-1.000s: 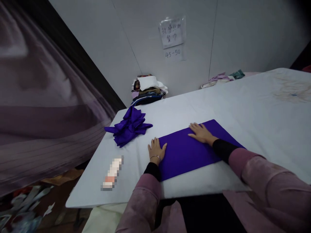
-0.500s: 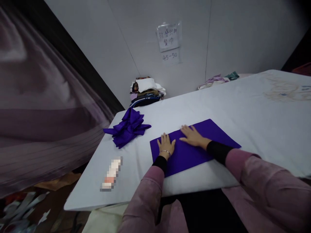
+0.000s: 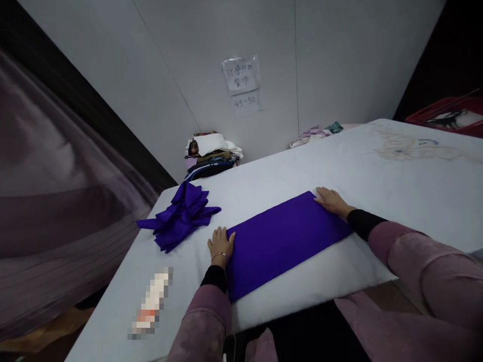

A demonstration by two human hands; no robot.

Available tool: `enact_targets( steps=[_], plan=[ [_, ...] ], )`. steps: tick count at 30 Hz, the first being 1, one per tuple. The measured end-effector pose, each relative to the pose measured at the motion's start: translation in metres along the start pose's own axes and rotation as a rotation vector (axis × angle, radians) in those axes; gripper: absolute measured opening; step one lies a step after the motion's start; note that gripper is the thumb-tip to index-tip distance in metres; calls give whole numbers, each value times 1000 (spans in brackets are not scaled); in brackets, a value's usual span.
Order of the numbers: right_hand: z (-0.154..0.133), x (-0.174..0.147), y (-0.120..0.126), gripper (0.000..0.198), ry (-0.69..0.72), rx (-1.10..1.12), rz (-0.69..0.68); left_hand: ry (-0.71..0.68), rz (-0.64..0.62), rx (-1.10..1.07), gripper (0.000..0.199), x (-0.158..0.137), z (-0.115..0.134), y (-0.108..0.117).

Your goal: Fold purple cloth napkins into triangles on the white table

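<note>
Resting at the left edge of the flat purple cloth (image 3: 283, 246), your left grip (image 3: 221, 245) lay spread apart. Your right grip (image 3: 332, 202) was apart too, touching the cloth's far right corner. Between both grips, the cloth lay on the white table (image 3: 283, 176). Left of your left grip and farther out sat a crumpled purple bundle (image 3: 181, 216); left and nearer you, a blurred object (image 3: 151, 301); well beyond, a fabric stack (image 3: 212, 157).

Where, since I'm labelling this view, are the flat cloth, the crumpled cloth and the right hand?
Flat cloth (image 3: 285, 246): head view, on the middle of its upper face.
Crumpled cloth (image 3: 181, 216): head view, on its bunched middle.
Right hand (image 3: 332, 202): head view, on the back of the hand.
</note>
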State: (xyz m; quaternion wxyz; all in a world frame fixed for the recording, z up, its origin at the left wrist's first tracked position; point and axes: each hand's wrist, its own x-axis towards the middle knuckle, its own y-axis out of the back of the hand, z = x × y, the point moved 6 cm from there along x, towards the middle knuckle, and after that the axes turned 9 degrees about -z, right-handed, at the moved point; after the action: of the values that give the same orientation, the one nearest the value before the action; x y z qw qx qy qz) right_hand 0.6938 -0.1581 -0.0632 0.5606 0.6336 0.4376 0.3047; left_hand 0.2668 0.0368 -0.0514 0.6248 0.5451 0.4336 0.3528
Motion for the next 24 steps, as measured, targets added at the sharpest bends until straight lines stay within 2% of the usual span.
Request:
enact_targets(
  steps=[2, 4, 9, 12, 15, 21, 22, 24],
  plan=[
    [1, 3, 7, 55, -44, 24, -26, -58, 11, -11, 48, 5, 1, 8],
    [-6, 10, 14, 53, -90, 33, -48, -73, -31, -54, 41, 12, 1, 14],
    [-21, 31, 16, 39, -196, 68, -90, -4, -161, -138, 23, 28, -8, 17],
    [-21, 37, 11, 33, -238, 110, -111, 5, -174, -168, 18, 35, -10, 18],
    [-19, 37, 11, 40, -237, 149, -84, 13, -154, -182, 19, 47, -6, 27],
    [-9, 28, 30, 53, -255, 148, 40, 23, 4, -158, 37, 77, 29, 55],
    [-15, 25, 32, 53, -226, 131, 73, 19, 31, -152, 42, 74, 38, 54],
    [-46, 14, 29, 53, -75, 99, 135, -38, 61, -138, 49, 57, 62, 43]
  ],
)
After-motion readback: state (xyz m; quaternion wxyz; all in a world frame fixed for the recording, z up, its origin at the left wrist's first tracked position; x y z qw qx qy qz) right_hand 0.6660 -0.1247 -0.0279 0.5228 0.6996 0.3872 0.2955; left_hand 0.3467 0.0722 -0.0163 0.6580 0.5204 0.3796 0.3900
